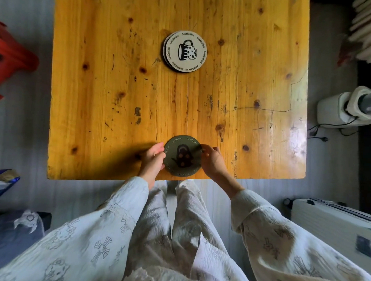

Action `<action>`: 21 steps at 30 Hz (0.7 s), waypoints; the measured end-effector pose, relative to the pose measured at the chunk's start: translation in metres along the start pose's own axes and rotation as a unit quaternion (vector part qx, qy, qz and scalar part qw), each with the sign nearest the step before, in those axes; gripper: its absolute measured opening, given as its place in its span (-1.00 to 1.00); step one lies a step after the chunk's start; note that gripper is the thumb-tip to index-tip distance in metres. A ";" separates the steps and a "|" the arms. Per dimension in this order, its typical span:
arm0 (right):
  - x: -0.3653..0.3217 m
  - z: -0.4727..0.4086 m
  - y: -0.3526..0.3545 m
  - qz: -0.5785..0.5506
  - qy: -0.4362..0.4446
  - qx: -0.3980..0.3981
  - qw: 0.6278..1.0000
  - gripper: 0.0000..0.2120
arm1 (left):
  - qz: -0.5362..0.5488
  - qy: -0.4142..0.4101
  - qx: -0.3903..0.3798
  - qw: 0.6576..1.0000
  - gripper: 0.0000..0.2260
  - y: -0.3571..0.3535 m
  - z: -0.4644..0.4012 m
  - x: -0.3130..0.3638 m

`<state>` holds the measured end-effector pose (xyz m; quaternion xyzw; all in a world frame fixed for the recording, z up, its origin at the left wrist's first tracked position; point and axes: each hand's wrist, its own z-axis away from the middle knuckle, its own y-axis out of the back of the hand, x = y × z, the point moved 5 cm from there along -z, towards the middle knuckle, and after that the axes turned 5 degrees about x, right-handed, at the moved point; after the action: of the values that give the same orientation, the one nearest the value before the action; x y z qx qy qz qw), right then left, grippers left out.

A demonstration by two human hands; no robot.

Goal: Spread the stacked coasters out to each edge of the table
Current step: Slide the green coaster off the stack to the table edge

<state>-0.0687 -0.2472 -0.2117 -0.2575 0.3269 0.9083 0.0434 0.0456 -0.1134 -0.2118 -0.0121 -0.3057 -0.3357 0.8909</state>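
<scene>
A small stack of round coasters [184,51] lies near the middle of the yellow wooden table [98,84]; its top one is white with a black mug drawing. A dark green coaster [182,156] with a teapot picture sits at the near edge of the table. My left hand [152,159] grips its left rim and my right hand [212,161] grips its right rim. Whether the green coaster rests flat on the wood or is slightly lifted I cannot tell.
A red plastic stool [11,56] stands on the floor to the left. A white appliance [345,108] with a cable sits to the right, and a white case [335,223] lies at the lower right. My lap in pale patterned clothing fills the foreground.
</scene>
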 end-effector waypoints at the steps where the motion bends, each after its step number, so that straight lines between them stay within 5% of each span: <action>1: 0.001 0.000 0.000 0.001 -0.005 0.001 1.000 -0.59 | 0.011 -0.007 0.002 1.000 -0.61 0.000 0.002 0.001; 21: 0.005 0.009 0.004 -0.032 -0.034 0.016 0.999 -0.64 | -0.005 -0.029 -0.039 0.999 -0.56 -0.001 0.009 0.003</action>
<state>-0.0781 -0.2453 -0.2061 -0.2361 0.3316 0.9092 0.0879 0.0417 -0.1143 -0.2026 -0.0551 -0.3180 -0.3516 0.8788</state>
